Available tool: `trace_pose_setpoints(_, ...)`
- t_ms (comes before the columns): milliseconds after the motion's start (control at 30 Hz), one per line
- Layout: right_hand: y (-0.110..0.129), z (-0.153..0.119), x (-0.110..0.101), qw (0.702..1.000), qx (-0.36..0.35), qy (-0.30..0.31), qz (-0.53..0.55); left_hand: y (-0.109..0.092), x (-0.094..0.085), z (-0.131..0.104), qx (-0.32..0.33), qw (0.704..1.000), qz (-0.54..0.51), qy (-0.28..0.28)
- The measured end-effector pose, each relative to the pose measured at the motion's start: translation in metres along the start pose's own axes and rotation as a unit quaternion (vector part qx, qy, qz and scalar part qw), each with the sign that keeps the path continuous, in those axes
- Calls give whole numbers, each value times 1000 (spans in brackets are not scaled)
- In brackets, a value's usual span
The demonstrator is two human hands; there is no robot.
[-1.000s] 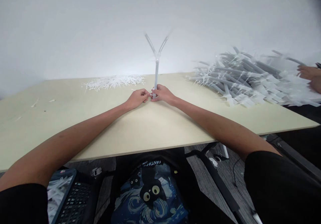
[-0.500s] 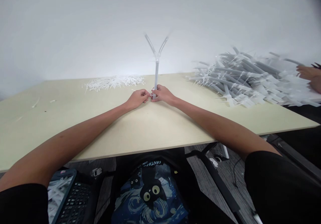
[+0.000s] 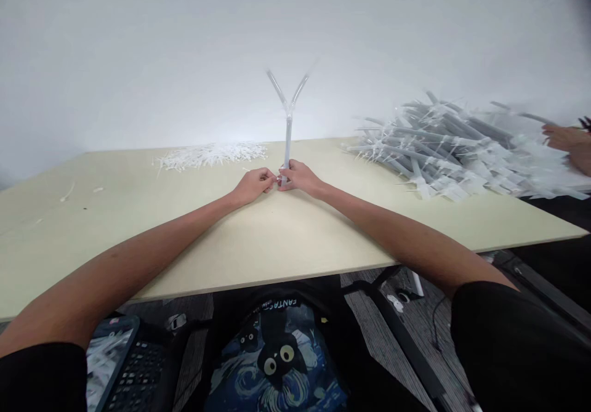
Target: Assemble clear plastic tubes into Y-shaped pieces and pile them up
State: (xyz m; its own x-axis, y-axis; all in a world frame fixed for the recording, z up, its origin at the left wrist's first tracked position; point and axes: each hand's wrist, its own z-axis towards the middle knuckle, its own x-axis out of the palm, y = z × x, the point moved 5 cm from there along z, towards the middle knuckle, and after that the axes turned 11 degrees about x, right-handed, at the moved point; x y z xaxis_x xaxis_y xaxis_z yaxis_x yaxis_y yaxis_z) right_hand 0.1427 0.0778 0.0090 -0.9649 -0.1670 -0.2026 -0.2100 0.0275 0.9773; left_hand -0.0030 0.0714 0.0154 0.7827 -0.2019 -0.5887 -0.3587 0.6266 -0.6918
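A clear Y-shaped tube [image 3: 289,132] stands upright over the table, its two arms spreading upward. My right hand [image 3: 299,177] is closed around the lower end of its stem. Close by on the left, my left hand [image 3: 255,185] pinches a small white piece [image 3: 277,179], by its look a cable tie, against the bottom of the stem. The fingers partly cover that spot, so how the piece sits on the tube cannot be seen. Behind my left hand, a loose heap of thin white cable ties [image 3: 212,154] lies on the table.
To the right rises a large pile of similar tubes [image 3: 443,138] with white tags and ties. Another person's hand [image 3: 570,144] is beside it. Scraps [image 3: 68,191] lie on the left of the pale tabletop [image 3: 221,246]. A basket [image 3: 133,338] of white pieces stands below.
The view has tilted up slightly, so everything sits a little lower. Both hands keep their hold at the bottom of the tube.
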Motion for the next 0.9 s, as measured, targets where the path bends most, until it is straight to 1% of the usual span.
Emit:
trace_pose_setpoints(233,-3,4,-1,1000,0,-10,7,5,0,1,-9,1000,-19,-3)
trace_pose_setpoints(500,3,-6,1,1000,8,-4,24,9,1,3,-13,1000,-25,-5)
trace_pose_setpoints(700,3,-7,2,999,30,-6,38,8,1,3,-3,1000,-21,1)
trace_pose_setpoints(900,4,-9,3,998,29,-13,52,9,1,3,0,1000,-31,2)
